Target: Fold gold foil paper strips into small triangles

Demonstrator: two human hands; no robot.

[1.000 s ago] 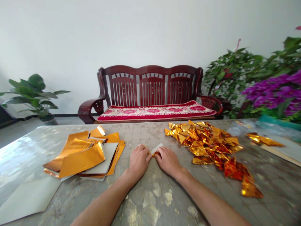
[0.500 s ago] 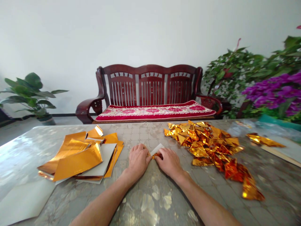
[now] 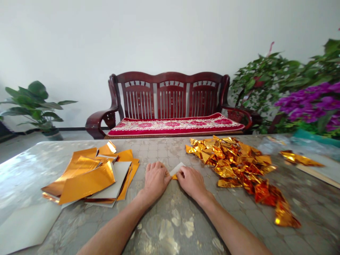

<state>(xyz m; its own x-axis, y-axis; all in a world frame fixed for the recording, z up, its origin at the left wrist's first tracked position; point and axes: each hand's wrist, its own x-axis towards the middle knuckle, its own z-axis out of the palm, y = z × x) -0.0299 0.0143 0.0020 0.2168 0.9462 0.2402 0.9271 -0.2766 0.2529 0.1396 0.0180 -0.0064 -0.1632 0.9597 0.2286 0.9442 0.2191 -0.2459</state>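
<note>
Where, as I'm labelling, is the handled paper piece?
In the head view, the paper piece is below centre, between left hand and right hand, left of heaped gold pieces.

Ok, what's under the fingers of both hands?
A small paper: its whitish flap and gold bit show between the left hand and right hand. Whatever lies beneath the fingers is covered.

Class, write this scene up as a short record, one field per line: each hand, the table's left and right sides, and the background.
Left hand: fingers at the left end of a small gold and white paper
Right hand: fingers at its right end
Table, left side: loose stack of gold and white sheets; pale sheet nearer the person
Table, right side: heap of shiny gold pieces
Background: dark red bench with patterned cover; purple flowers at right
</note>
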